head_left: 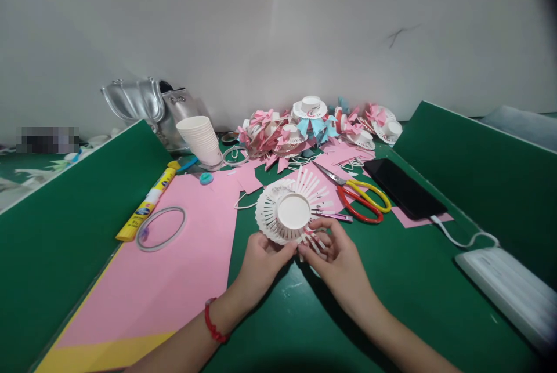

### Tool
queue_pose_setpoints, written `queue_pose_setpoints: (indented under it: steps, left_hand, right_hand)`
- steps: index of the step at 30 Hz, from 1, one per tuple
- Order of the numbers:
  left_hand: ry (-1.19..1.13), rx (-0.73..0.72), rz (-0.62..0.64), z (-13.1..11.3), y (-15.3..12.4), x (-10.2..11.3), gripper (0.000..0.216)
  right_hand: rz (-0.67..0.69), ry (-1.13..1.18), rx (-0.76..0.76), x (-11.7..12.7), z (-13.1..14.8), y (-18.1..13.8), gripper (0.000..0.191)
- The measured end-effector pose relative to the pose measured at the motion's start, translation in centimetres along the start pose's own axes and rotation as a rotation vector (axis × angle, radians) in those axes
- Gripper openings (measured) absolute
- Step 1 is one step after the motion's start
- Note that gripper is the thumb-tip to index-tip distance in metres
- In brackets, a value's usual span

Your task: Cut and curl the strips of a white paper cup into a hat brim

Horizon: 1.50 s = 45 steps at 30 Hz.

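Observation:
Between my two hands is a white paper cup [295, 212] with its wall cut into strips that fan out around the round base. On the left side the strips look curled or folded into a scalloped rim; on the upper right they stick out straight. My left hand [265, 257] pinches the lower left edge, thumb toward the middle. My right hand [333, 248] grips several strips at the lower right between thumb and fingers. Just beyond lie scissors [359, 193] with red and yellow handles, and a slim purple tool [337, 217].
Pink paper [187, 268] covers the left, with a yellow glue tube [148, 202] and a tape ring [161, 229]. Stacked paper cups [200, 141], a silver bag [139, 103] and finished paper-cup crafts [310, 109] stand behind. A phone [402, 187] and white power bank [507, 292] lie right, between green dividers [478, 181].

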State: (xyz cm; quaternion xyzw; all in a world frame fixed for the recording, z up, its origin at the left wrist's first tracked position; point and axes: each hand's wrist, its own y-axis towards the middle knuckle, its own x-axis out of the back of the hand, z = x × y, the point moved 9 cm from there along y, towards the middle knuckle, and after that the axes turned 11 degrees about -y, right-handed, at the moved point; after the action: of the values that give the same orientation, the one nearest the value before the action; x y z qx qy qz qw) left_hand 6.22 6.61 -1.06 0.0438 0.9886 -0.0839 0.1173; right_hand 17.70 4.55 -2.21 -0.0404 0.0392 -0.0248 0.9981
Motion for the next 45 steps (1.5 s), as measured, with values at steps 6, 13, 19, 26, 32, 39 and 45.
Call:
queue_pose_setpoints:
  steps: [6,13,19,26,32,39,45]
  left_hand:
    - [-0.030,-0.004,0.018,0.5,0.2,0.1,0.030]
    - [0.024,0.007,0.031,0.1,0.0,-0.4,0.011]
    - [0.057,0.002,0.060,-0.3,-0.2,-0.7,0.014]
    - [0.048,0.019,0.009,0.8,0.2,0.6,0.025]
    - [0.011,0.030,0.018,1.4,0.4,0.9,0.024]
    - [0.002,0.015,0.041,1.1,0.3,0.5,0.025]
    - [-0.034,0.033,0.042,1.4,0.4,0.6,0.019]
  right_hand:
    - [-0.024,-0.050,0.020,0.1,0.4,-0.1,0.029]
    - [-0.099,-0.043,0.027,1.1,0.4,0.1,0.021]
    - [-0.121,-0.037,0.050,1.6,0.5,0.2,0.018]
    - [-0.047,-0.370,0.209,0.3,1.9,-0.3,0.004]
    - [-0.050,-0.471,0.233,0.3,2.0,-0.4,0.003]
    - [-0.039,-0.482,0.221,0.2,1.5,-0.3,0.006]
    - [-0.022,-0.560,0.286,-0.3,2.2,-0.6,0.011]
